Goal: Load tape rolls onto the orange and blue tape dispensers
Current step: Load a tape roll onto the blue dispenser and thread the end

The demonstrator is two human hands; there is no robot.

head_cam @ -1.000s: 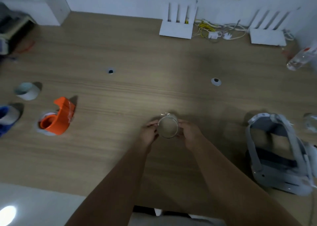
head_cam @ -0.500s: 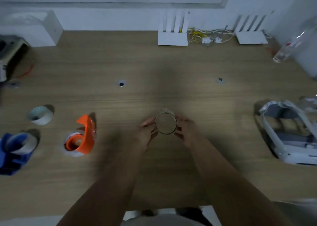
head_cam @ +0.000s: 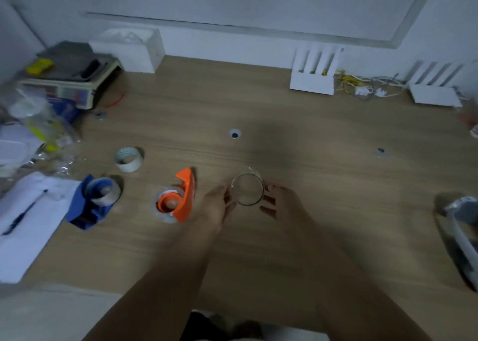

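Note:
A clear tape roll is held upright between my left hand and my right hand, just above the wooden desk. The orange tape dispenser lies on the desk close to the left of my left hand, with a roll around its hub. Further left lies the blue tape dispenser, also with a roll on it. A loose white tape roll stands behind them.
White papers with a pen lie at the left edge. Clutter, a plastic bag and a scale fill the back left. Two white routers and cables sit by the wall. A grey headset lies at the right.
The view has swung left, so the dispensers now appear nearer the middle. Both hands still hold the clear roll in the same way.

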